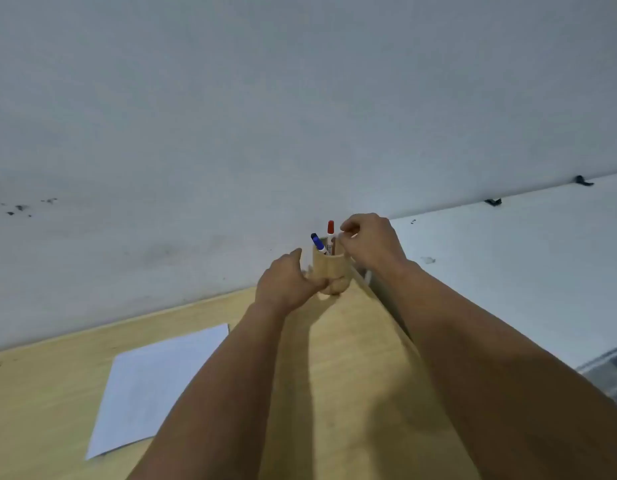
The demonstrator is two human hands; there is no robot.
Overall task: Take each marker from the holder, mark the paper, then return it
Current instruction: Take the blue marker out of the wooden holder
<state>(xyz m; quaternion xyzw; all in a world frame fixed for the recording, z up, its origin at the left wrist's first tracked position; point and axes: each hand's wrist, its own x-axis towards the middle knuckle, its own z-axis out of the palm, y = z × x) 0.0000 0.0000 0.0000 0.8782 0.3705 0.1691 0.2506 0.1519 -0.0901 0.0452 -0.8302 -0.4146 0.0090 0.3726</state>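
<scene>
A wooden holder (329,268) stands at the far corner of the wooden table (355,358), against the wall. A blue-capped marker (318,242) leans left in it and a red-capped marker (330,235) stands upright. My left hand (286,282) wraps around the holder's lower left side. My right hand (369,242) hovers just right of the red marker's cap, fingers curled close together near the rim; nothing shows in them. A white sheet of paper (154,386) lies flat on the table to the left.
A grey-white wall (230,116) rises right behind the holder. The table's right edge (376,292) runs close beside the holder, with a pale floor or lower surface beyond it. Two small dark clips (493,201) sit along the wall's base at right.
</scene>
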